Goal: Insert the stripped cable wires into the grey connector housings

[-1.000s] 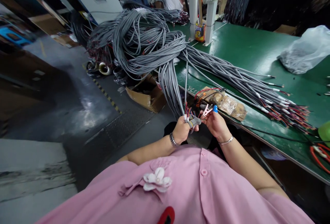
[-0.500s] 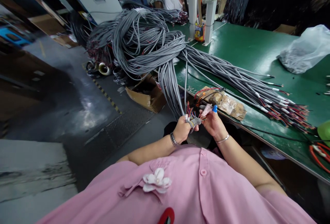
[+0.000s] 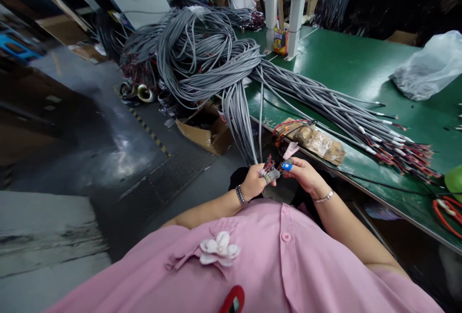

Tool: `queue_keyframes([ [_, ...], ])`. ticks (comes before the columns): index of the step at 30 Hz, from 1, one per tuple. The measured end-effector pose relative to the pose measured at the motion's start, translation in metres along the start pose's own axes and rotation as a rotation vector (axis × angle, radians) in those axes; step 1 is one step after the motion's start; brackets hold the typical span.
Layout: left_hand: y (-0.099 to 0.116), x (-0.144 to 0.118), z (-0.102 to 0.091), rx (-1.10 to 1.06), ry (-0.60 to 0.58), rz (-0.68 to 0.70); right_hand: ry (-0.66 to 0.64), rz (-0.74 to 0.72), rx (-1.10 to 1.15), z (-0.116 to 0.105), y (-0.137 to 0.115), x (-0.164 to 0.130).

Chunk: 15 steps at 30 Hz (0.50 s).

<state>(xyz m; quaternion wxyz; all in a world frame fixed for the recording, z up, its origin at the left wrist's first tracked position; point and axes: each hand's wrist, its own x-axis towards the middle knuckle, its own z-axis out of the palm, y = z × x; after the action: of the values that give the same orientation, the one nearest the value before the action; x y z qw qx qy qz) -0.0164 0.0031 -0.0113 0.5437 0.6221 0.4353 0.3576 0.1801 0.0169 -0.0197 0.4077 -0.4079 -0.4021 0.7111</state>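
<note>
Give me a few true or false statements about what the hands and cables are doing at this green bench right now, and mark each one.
1. The left hand grips the stripped ends of a grey cable. True.
2. The right hand rests flat on the green table. False: it is raised, its fingers at the coloured wire ends.
3. The grey cable pile lies partly on the table. True.
4. The plastic bag sits on the floor. False: it lies on the table.

Landmark: bench (image 3: 342,70). Cable heap (image 3: 202,48) on its left end, strands trailing rightward across the top. Plastic bag (image 3: 429,68) on far right. Cardboard box (image 3: 207,128) on floor left of bench, below heap.
</note>
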Motion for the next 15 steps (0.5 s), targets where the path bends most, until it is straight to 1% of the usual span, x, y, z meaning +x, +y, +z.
queue_keyframes([
  [3, 0.0, 0.001, 0.0, 0.053, -0.068, -0.01, 0.028, -0.058, -0.055, 0.006, -0.001, 0.0],
  [6, -0.001, 0.002, 0.0, 0.107, -0.14, -0.044, 0.002, -0.125, -0.103, 0.015, -0.003, -0.002],
  [8, -0.001, 0.002, -0.001, 0.109, -0.157, -0.054, -0.001, -0.162, -0.119, 0.017, -0.003, -0.004],
  [10, 0.0, 0.003, -0.001, 0.069, -0.138, -0.047, 0.03, -0.154, -0.097, 0.016, -0.002, -0.005],
  [12, 0.0, 0.003, -0.001, -0.003, -0.081, -0.041, 0.052, -0.101, -0.042, 0.011, 0.001, -0.007],
  [15, 0.0, 0.004, 0.0, -0.113, 0.014, -0.058, 0.027, -0.05, 0.017, 0.006, 0.009, -0.01],
])
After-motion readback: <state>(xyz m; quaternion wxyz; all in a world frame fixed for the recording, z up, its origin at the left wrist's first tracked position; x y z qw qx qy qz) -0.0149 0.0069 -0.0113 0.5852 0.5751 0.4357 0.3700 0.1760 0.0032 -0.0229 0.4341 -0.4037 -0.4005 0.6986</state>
